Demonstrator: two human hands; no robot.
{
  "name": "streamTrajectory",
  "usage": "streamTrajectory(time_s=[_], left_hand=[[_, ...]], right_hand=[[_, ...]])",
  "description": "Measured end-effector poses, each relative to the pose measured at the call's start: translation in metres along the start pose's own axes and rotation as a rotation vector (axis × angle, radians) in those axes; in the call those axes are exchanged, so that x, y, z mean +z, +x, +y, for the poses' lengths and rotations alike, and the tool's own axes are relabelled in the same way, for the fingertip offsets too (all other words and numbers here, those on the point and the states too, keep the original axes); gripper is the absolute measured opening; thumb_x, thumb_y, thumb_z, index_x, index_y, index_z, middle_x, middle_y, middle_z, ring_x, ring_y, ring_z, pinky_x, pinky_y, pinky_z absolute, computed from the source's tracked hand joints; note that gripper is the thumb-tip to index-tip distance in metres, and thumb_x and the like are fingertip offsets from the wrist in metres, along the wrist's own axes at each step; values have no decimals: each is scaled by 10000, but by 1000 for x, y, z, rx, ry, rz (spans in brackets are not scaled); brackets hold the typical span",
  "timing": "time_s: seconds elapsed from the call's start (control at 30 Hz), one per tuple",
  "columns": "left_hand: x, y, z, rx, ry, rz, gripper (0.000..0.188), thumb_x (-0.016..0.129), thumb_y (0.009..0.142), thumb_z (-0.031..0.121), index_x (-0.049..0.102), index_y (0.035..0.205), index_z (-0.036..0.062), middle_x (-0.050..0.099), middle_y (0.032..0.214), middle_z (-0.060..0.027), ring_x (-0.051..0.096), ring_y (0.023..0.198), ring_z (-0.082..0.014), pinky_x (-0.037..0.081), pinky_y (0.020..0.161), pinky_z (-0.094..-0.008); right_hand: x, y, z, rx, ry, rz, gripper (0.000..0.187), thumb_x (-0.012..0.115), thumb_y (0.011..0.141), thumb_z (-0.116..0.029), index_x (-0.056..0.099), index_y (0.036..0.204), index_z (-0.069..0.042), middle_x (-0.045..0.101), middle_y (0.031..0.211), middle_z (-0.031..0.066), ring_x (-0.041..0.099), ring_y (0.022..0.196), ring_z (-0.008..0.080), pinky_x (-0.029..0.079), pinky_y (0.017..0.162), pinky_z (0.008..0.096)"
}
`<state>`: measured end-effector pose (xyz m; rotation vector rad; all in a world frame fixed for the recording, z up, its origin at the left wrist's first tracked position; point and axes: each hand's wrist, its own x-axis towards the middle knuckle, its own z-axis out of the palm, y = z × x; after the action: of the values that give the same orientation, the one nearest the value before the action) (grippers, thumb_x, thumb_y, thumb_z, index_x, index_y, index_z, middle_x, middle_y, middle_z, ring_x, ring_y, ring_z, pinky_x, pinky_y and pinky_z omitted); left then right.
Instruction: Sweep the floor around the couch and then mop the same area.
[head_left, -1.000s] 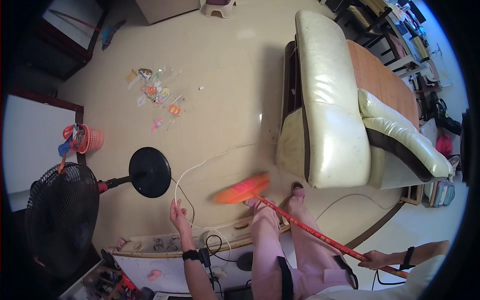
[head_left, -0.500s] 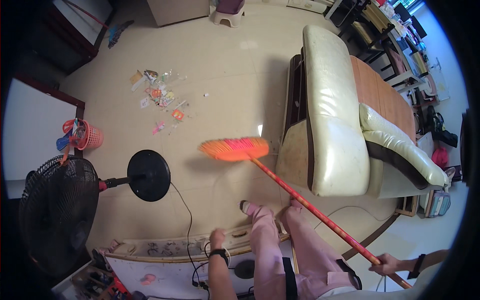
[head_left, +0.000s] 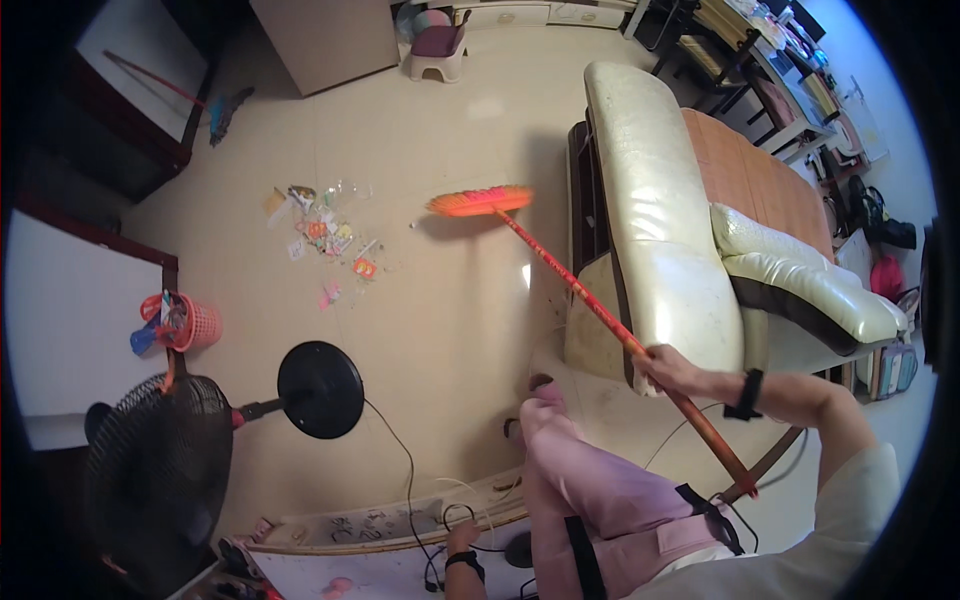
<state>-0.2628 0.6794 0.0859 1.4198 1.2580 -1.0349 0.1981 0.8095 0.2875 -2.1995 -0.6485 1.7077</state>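
Note:
My right hand [head_left: 670, 370] is wrapped around the red patterned handle of a broom [head_left: 575, 285], over the near end of the sofa. The orange and pink broom head [head_left: 482, 202] extends ahead, at or just above the tiled floor; contact is unclear. Left of it lies a scattered pile of litter [head_left: 325, 230], with wrappers, paper bits and clear plastic. A small white scrap [head_left: 412, 226] sits between pile and broom. My left hand [head_left: 462, 537] hangs low by the white board near a loop of cable, fingers curled in, with nothing visible in them.
A black standing fan [head_left: 160, 480] with a round base [head_left: 320, 390] stands at left, its cord trailing along the floor. Behind it is a pink basket [head_left: 202, 325]. A cream sofa [head_left: 640, 180] borders the right. Farther off are a stool [head_left: 438, 55] and a mop [head_left: 228, 115].
The broom has moved forward, away from me, and my right hand has come forward and inward with it. My legs have shifted and the whole view has turned a little.

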Motion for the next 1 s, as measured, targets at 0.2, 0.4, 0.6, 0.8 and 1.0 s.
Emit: streamTrajectory(time_s=[0.2,0.4,0.6,0.8,1.0], left_hand=[[-17,17,-20,153,-849,184,247,468,758,159,531,963,36,572,880,-149,557,814,-227,436,687,-304],[-112,10,-7,271,-762,390,219,485,786,148,510,943,-2,572,815,-91,538,751,-133,434,673,-265],[-332,26,165,621,-652,366,255,427,829,210,498,957,1,539,777,-58,492,736,-106,400,682,-238],[-405,55,339,423,-1481,-485,291,375,848,275,429,987,25,480,886,-88,482,874,-204,403,784,-359],[-400,89,375,335,-1586,-544,124,425,826,168,440,801,47,457,759,-45,462,746,-159,399,786,-352]], right_hand=[[-21,67,2,75,-149,-31,271,341,811,-219,360,617,-30,401,486,23,416,349,117,355,305,251],[-11,23,-35,210,336,-206,255,413,816,-247,353,682,-40,355,459,5,352,345,93,293,290,230],[-18,10,-80,200,435,-356,195,447,809,-207,362,777,-34,345,472,-6,330,346,74,268,288,214],[-40,8,-120,124,286,-363,317,459,801,-239,358,972,8,417,543,43,421,407,115,355,362,240],[-47,-45,-105,36,-428,-81,626,560,693,-263,224,1156,-10,478,905,265,523,726,385,423,624,435]])
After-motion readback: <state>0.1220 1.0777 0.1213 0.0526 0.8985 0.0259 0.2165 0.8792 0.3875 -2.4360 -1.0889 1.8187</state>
